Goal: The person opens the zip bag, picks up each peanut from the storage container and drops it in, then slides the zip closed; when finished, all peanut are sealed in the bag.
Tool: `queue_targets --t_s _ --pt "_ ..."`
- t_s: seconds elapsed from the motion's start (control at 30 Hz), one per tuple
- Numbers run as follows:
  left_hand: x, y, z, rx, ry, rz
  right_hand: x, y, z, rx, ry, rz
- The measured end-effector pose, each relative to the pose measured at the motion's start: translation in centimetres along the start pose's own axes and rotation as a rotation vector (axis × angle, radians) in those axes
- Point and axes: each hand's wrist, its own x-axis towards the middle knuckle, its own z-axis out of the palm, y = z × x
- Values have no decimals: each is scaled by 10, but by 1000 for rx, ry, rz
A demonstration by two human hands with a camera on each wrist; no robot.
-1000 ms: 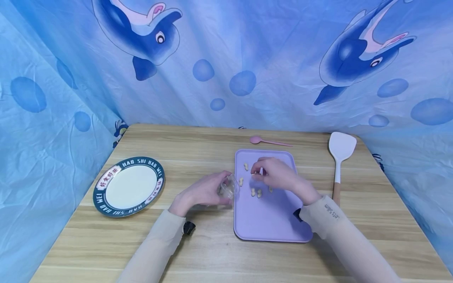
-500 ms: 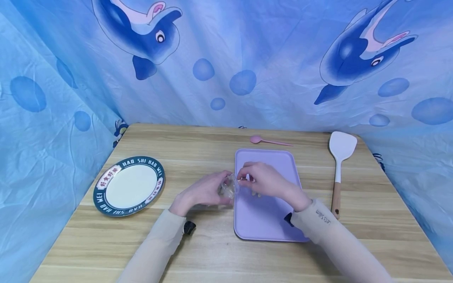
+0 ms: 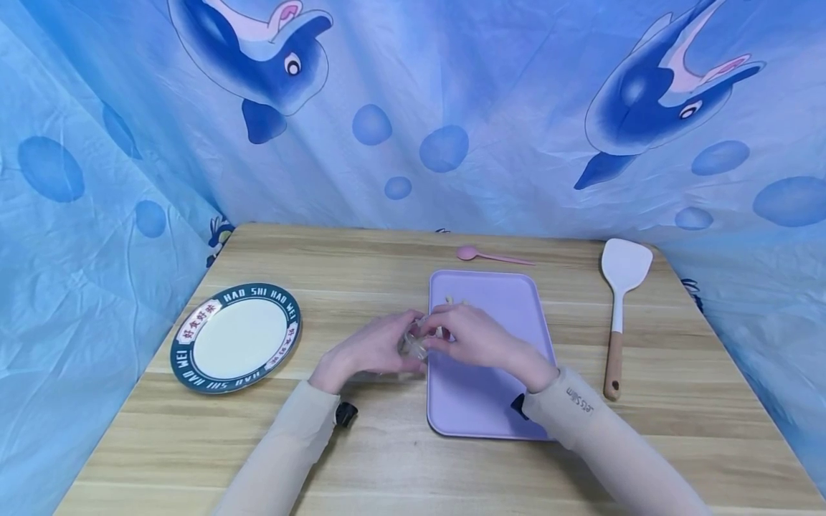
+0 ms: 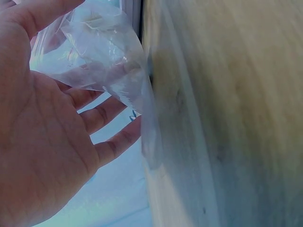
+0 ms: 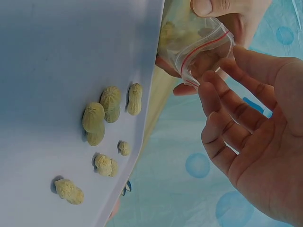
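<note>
My left hand (image 3: 374, 347) grips a clear zip-lock bag (image 5: 203, 49) with a red line along its mouth, beside the left edge of the lilac tray (image 3: 487, 401). Through the plastic, peanuts show dimly in the right wrist view. At the bag's mouth is my right hand (image 5: 274, 137), thumb and fingers loosely bent, with no peanut plainly visible between the fingertips. Several unshelled peanuts (image 5: 93, 123) lie scattered on the tray; in the head view the right hand (image 3: 477, 333) covers most of them. The left wrist view shows the left palm (image 4: 42, 142) beside the crumpled plastic.
A white plate with a dark green rim (image 3: 187, 365) is on the left of the wooden table (image 3: 361, 473). Behind the tray lies a pink spoon (image 3: 467, 252). A white spatula with a wooden handle (image 3: 617, 301) lies to the right. Blue dolphin-print cloth (image 3: 490, 86) hangs behind.
My right hand has moved left from above the peanuts on the tray to the mouth of the bag. The left hand has kept its hold on the bag in about the same place.
</note>
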Motion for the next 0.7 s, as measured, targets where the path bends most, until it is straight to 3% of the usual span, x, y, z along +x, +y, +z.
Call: queue_targets --t_s 0.7 --pt "0 0 -1 13 1 -5 -7 4 -10 32 35 41"
